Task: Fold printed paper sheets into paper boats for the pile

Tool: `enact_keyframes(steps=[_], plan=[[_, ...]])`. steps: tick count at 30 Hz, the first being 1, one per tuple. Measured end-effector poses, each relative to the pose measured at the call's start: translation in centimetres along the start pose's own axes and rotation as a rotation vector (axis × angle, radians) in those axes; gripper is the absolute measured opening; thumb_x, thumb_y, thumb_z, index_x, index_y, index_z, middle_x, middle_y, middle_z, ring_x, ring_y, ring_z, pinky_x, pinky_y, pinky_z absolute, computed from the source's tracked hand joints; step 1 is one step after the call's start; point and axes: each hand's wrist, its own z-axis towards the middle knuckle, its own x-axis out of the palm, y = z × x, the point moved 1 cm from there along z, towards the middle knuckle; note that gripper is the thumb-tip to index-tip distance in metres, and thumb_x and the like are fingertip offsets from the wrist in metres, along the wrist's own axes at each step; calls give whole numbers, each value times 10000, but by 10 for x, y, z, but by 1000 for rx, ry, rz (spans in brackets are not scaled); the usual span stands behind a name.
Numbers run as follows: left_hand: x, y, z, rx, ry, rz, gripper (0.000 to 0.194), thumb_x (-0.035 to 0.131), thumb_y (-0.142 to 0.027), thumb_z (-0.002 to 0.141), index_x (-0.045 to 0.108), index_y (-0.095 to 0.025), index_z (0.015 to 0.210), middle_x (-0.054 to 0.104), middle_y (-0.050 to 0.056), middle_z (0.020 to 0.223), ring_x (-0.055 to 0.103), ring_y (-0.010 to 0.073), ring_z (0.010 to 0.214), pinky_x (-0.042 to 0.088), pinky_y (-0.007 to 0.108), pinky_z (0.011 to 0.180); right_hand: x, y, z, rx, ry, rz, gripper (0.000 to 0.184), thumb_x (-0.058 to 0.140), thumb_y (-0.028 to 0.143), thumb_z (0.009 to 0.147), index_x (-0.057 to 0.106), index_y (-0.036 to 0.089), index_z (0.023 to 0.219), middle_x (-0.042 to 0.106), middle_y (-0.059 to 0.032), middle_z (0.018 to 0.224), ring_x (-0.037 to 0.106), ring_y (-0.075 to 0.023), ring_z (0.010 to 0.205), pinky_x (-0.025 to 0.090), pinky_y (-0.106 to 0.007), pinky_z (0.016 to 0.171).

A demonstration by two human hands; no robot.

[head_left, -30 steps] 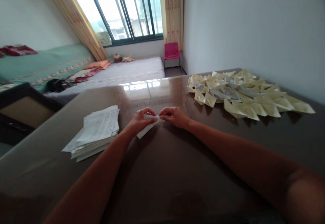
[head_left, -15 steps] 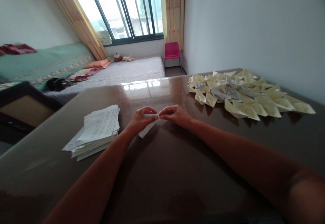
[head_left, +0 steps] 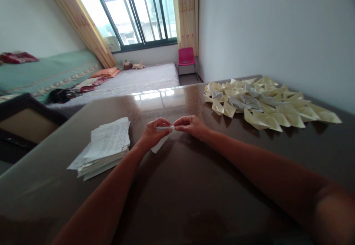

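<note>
Both hands meet near the middle of the dark glossy table. My left hand and my right hand pinch a small folded piece of printed paper between their fingertips. Its lower end hangs toward the tabletop below my left hand. Left of my left hand lies a stack of printed sheets. To the right of my right hand spreads a heap of folded paper boats, mostly cream, a few grey.
The table's far edge runs in front of a bed with clothes and soft toys. A pink chair stands under the window by the curtain. A dark wooden piece of furniture sits at the left. A white wall borders the table's right side.
The hands have hardly moved and keep pinching the folded paper, which looks a little narrower below my left hand. The view has shifted slightly.
</note>
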Motion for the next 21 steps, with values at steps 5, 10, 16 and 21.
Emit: enact_keyframes(steps=[5, 10, 16, 21], plan=[[-1, -4, -1, 2, -43, -21, 289, 721, -391, 704, 675, -176, 891, 715, 36, 870, 664, 191, 834, 526, 305, 761, -3, 2, 0, 47, 27, 54, 339, 757, 347, 642, 736, 130, 901, 705, -26, 775, 562, -108, 679, 421, -247, 674], [-1, -9, -3, -12, -46, -8, 272, 716, -382, 708, 694, -175, 884, 715, 27, 837, 660, 186, 811, 517, 287, 740, -3, 2, 0, -31, 50, -136, 334, 712, 387, 703, 752, 126, 908, 704, -31, 739, 553, -116, 638, 407, -240, 625], [0, -9, -4, -4, 51, 19, 272, 662, -408, 756, 738, -188, 898, 736, 24, 856, 662, 194, 821, 497, 286, 774, -3, 9, -2, -140, 30, -471, 258, 643, 352, 783, 759, 129, 843, 690, -32, 691, 555, -126, 633, 376, -223, 580], [0, -8, -4, 9, 91, 81, 304, 634, -441, 772, 741, -159, 808, 713, 18, 733, 634, 176, 718, 461, 255, 672, -3, 10, -3, -145, 84, -562, 226, 609, 293, 818, 750, 119, 853, 670, -20, 672, 543, -114, 618, 357, -209, 575]])
